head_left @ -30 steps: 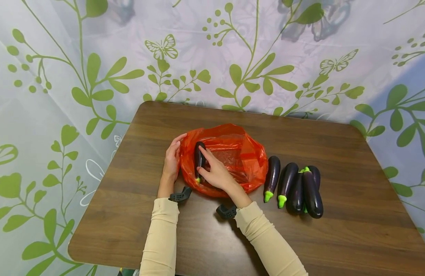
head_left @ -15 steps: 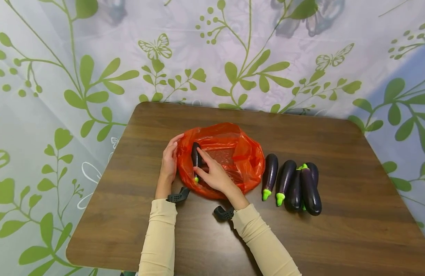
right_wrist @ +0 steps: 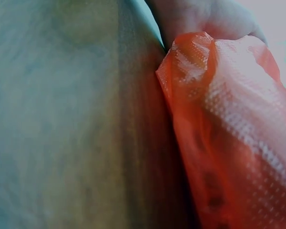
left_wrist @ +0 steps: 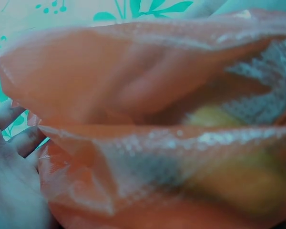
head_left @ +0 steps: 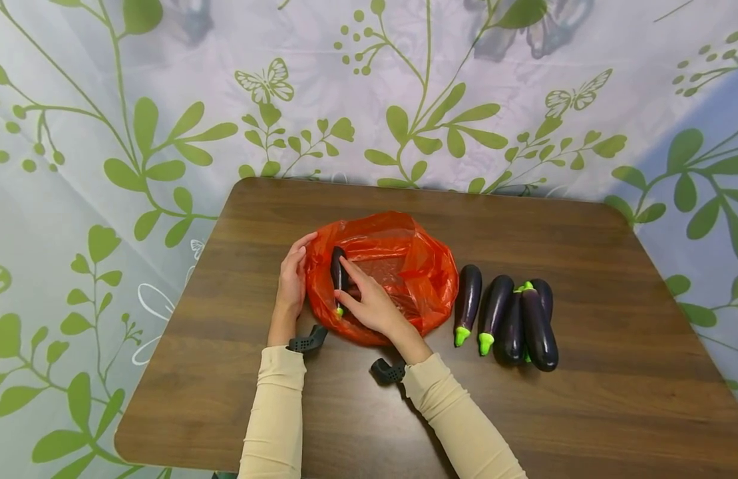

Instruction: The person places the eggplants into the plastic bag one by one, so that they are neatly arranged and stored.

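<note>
An orange-red plastic bag (head_left: 431, 293) stands on the table with its mouth spread wide. Inside, along its left wall, lies a dark purple eggplant (head_left: 337, 269) with a green stem end towards the person. My right hand (head_left: 374, 303) reaches over the near rim into the bag. Its index finger and thumb lie spread and fairly straight on the eggplant; the other fingers are hidden. My left hand (head_left: 291, 283) rests against the bag's outer left side with extended fingers. In the left wrist view, its fingers (left_wrist: 26, 140) touch the bag's edge, and yellow-green shows through the film.
Several more eggplants (head_left: 467, 303) lie side by side right of the bag, some stacked at the far right of the group. The brown wooden table (head_left: 620, 346) has rounded corners. A leaf-patterned curtain (head_left: 321, 60) hangs behind it.
The whole scene has shifted slightly left in the head view. Both hands keep about the same places at the bag, and the eggplant inside leans close to the left wall as before.
</note>
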The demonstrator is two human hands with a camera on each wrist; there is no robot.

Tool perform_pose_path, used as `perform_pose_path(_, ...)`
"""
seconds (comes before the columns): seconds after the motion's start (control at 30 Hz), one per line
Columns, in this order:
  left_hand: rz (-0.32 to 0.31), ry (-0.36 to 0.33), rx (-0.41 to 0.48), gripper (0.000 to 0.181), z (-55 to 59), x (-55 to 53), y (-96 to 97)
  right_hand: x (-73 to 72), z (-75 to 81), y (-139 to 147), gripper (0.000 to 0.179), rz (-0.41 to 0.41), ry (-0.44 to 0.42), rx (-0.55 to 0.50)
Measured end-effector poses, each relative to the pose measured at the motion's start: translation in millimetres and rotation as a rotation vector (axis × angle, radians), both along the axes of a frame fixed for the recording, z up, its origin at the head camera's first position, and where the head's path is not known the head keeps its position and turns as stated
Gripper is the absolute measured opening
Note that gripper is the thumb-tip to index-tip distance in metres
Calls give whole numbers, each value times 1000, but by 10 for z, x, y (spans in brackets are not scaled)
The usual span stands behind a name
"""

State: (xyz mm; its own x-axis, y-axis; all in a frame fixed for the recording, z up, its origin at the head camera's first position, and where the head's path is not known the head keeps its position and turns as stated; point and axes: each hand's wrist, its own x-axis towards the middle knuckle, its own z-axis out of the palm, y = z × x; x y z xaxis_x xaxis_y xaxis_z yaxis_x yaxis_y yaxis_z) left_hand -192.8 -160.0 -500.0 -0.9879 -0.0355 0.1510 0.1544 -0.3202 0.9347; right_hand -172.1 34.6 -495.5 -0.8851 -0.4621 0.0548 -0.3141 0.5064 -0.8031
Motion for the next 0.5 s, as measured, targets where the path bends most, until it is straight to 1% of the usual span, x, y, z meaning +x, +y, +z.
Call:
perform_pose_path(0.23, -4, -1, -1, 51, 11, -12, 2, -19, -9, -11, 74, -8, 10, 2)
perform_pose_path(0.37, 1, -12, 1, 51, -5, -7, -1, -10, -17, -14, 76, -9, -7, 4)
perform_pose_path(0.5, 7, -20, 5, 51, -24, -10, 1, -2, -13, -6, 74, -7, 3, 27)
